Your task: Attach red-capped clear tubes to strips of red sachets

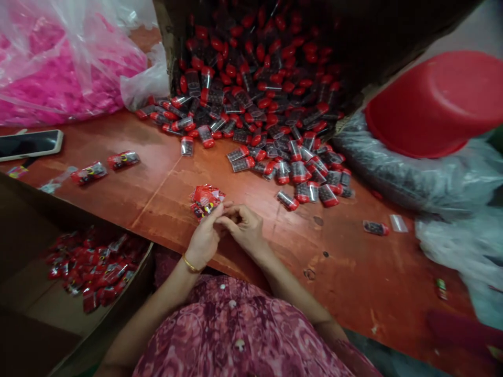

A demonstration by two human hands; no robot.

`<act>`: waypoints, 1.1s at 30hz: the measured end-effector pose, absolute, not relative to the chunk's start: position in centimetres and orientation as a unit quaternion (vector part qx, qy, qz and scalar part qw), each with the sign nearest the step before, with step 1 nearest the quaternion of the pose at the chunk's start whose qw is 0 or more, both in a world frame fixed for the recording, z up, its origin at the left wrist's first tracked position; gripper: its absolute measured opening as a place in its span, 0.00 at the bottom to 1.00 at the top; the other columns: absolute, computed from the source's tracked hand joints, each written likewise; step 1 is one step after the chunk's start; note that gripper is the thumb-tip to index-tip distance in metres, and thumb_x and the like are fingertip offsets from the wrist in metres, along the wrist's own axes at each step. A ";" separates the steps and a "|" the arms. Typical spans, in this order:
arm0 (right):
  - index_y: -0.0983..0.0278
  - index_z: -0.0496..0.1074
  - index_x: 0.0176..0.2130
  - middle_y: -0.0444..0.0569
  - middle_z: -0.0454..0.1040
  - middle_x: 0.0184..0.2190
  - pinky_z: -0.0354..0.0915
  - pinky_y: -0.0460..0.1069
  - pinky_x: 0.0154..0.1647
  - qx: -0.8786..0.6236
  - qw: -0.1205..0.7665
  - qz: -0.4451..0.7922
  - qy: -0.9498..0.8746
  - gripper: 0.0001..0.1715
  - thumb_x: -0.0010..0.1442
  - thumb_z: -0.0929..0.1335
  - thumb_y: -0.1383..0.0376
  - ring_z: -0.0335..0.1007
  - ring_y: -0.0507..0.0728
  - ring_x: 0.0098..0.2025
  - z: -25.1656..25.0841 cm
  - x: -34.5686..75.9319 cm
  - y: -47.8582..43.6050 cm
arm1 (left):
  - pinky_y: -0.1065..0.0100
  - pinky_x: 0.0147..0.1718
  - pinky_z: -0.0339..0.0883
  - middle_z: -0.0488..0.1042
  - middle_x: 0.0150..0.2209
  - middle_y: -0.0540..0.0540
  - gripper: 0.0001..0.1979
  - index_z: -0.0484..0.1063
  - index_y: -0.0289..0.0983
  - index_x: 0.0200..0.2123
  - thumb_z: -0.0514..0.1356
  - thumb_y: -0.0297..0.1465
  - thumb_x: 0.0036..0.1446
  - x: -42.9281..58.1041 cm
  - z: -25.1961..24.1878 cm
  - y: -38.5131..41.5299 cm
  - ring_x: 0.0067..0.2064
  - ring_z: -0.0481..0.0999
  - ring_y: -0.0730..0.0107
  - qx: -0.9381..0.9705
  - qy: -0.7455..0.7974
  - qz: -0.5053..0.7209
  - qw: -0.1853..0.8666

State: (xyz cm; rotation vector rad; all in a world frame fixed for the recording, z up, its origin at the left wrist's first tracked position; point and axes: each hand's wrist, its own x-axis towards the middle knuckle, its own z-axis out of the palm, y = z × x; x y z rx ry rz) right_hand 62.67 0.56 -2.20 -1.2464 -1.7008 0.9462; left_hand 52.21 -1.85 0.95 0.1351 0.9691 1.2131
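Observation:
My left hand (205, 240), with a gold bangle at its wrist, is closed at the table's near edge. Small red printed wrappers (205, 197) fan out beyond its fingers, partly covered by them. Fingertip to fingertip with it, my right hand (247, 233) is curled in a pinch; whatever lies between those fingers is too small or hidden to name. Past both hands spreads a heap of small clear containers with red caps (298, 172) and dark contents. Two wrapped red packets (89, 173) lie to the left.
A large carton (170, 57) on its side spills the containers. Below left, an open box (47, 309) holds wrapped packets. A phone (31, 145) and a bag of pink pieces (66, 73) are left. At right, a red bucket (428, 110) rests on a plastic bag (389, 170).

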 end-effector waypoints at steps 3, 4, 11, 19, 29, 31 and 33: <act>0.60 0.69 0.24 0.44 0.70 0.22 0.60 0.47 0.30 -0.480 0.375 0.292 -0.737 0.14 0.54 0.69 0.54 0.62 0.52 0.25 -1.7 62.2 1.2 | 0.69 0.35 0.69 0.78 0.33 0.49 0.15 0.74 0.39 0.39 0.63 0.38 0.48 51.8 1.2 -1.8 0.34 0.77 0.69 0.069 0.446 0.537 0.712; 0.60 0.69 0.24 0.45 0.71 0.23 0.60 0.48 0.31 -0.470 0.363 0.277 -0.755 0.14 0.55 0.68 0.54 0.63 0.53 0.26 -1.5 62.1 1.4 | 0.69 0.34 0.69 0.78 0.33 0.49 0.15 0.74 0.39 0.39 0.63 0.39 0.49 51.6 1.3 -1.8 0.34 0.77 0.69 0.068 0.450 0.529 0.716; 0.66 0.70 0.43 0.59 0.72 0.40 0.59 0.57 0.44 -0.594 0.282 0.071 -0.750 0.20 0.58 0.64 0.54 0.65 0.63 0.42 -2.0 67.9 3.5 | 0.70 0.39 0.69 0.78 0.31 0.51 0.10 0.71 0.41 0.32 0.56 0.41 0.56 45.9 1.0 -0.4 0.35 0.78 0.73 -0.038 0.471 0.685 0.554; 0.69 0.70 0.44 0.61 0.70 0.42 0.59 0.60 0.47 -0.593 0.201 0.008 -0.779 0.16 0.59 0.60 0.68 0.63 0.63 0.45 -4.6 73.1 4.3 | 0.69 0.40 0.69 0.78 0.34 0.45 0.18 0.72 0.37 0.31 0.58 0.47 0.51 44.9 0.0 0.6 0.40 0.77 0.69 0.026 0.537 0.717 0.444; 0.67 0.66 0.49 0.60 0.67 0.48 0.61 0.60 0.51 -0.503 0.279 0.050 -0.816 0.21 0.57 0.64 0.62 0.62 0.63 0.51 -5.6 70.9 3.2 | 0.46 0.57 0.50 0.70 0.55 0.44 0.11 0.78 0.43 0.37 0.57 0.36 0.55 47.6 -2.2 2.8 0.61 0.61 0.48 0.578 0.783 0.197 0.121; 0.66 0.68 0.48 0.60 0.68 0.47 0.62 0.59 0.50 -0.506 0.286 0.050 -0.812 0.19 0.57 0.64 0.62 0.63 0.63 0.49 -5.4 70.9 3.1 | 0.46 0.57 0.51 0.70 0.55 0.46 0.11 0.78 0.44 0.37 0.56 0.36 0.57 47.5 -2.6 2.9 0.60 0.61 0.49 0.585 0.782 0.184 0.109; 0.66 0.69 0.45 0.59 0.69 0.46 0.61 0.59 0.49 -0.511 0.295 0.043 -0.807 0.16 0.57 0.65 0.62 0.64 0.62 0.49 -4.9 70.6 3.0 | 0.46 0.57 0.51 0.71 0.54 0.48 0.11 0.78 0.45 0.36 0.55 0.37 0.57 47.5 -2.8 3.1 0.60 0.62 0.50 0.589 0.779 0.190 0.104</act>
